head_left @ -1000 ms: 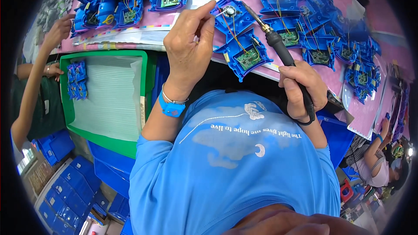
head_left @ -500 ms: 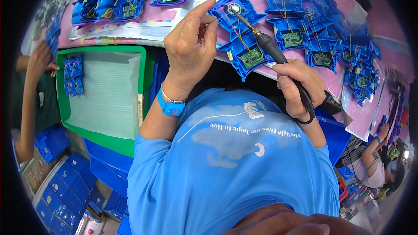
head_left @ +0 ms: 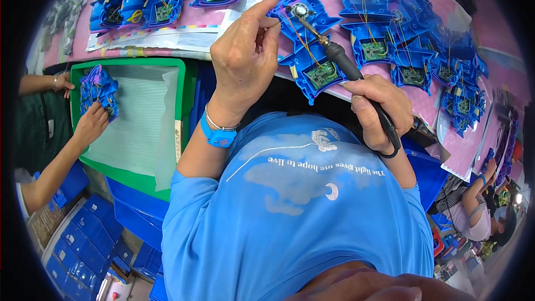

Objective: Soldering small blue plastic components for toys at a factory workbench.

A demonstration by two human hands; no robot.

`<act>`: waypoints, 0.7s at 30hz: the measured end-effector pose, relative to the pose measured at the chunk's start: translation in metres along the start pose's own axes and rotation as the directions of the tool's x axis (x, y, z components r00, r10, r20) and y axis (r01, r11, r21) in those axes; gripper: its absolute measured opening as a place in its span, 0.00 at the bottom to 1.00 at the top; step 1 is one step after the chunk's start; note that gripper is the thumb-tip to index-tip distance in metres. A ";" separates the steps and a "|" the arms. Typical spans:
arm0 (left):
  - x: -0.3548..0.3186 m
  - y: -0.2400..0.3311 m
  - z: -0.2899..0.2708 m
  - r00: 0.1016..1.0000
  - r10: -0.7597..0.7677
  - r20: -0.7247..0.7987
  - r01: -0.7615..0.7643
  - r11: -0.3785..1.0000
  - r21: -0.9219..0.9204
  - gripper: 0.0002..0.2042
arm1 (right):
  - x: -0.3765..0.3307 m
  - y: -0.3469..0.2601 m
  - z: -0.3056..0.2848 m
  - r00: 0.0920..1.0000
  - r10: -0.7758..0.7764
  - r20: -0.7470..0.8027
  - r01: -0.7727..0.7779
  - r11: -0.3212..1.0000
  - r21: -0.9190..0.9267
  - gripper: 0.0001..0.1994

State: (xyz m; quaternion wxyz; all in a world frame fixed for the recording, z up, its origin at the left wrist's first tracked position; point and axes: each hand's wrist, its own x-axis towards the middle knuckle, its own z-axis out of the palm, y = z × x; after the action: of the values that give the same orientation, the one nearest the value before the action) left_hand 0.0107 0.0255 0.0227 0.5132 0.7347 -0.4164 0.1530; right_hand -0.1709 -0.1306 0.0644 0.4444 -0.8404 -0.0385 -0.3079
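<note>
My right hand (head_left: 378,110) grips the black handle of a soldering iron (head_left: 340,61), whose tip reaches up to a small round part on a blue plastic housing (head_left: 308,39). That housing lies open on the pink table and holds a green circuit board (head_left: 321,74) and thin wires. My left hand (head_left: 243,50) hovers at the housing's left edge, with index finger and thumb pinched together over a thin strand I cannot make out clearly. A blue wristband (head_left: 214,136) sits on my left wrist.
More open blue housings with boards lie at the back left (head_left: 161,0) and along the right (head_left: 423,50). A green tray (head_left: 131,128) stands left of me, where another person's hands (head_left: 92,122) hold blue parts. Blue crates (head_left: 78,239) are stacked below.
The iron's tip stays at the housing's round part. At the green tray, the other person's hands have moved in and taken hold of the blue parts.
</note>
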 end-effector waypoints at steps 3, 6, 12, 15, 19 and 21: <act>-0.001 0.001 -0.002 0.999 -0.034 0.022 0.034 0.999 0.004 0.20 | 0.001 -0.001 -0.002 0.999 -0.021 0.025 0.022 0.999 -0.032 0.09; -0.001 0.000 -0.001 0.999 -0.045 0.003 0.045 0.999 -0.002 0.17 | -0.008 0.001 -0.005 0.996 -0.073 -0.057 0.074 0.997 0.019 0.11; -0.005 -0.004 -0.008 0.996 -0.061 -0.061 0.057 0.997 -0.055 0.14 | -0.013 -0.010 -0.015 0.997 -0.029 -0.072 0.039 0.989 0.143 0.14; -0.005 -0.006 -0.012 0.996 -0.049 -0.069 0.046 0.998 -0.038 0.15 | 0.001 -0.010 -0.012 0.995 -0.099 -0.008 0.100 0.988 0.118 0.13; -0.007 -0.003 -0.012 0.995 -0.094 -0.039 0.094 0.996 -0.010 0.18 | 0.013 -0.012 0.001 0.995 -0.099 0.024 0.098 0.995 0.021 0.12; -0.012 -0.005 -0.012 0.994 -0.107 -0.031 0.107 0.994 0.007 0.19 | 0.015 -0.018 0.004 0.998 -0.009 0.059 0.012 0.999 -0.049 0.11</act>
State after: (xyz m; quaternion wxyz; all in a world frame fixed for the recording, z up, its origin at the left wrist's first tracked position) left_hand 0.0098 0.0418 0.0170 0.5238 0.7557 -0.3679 0.1385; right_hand -0.1636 -0.1200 0.0840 0.4206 -0.8595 -0.0486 -0.2863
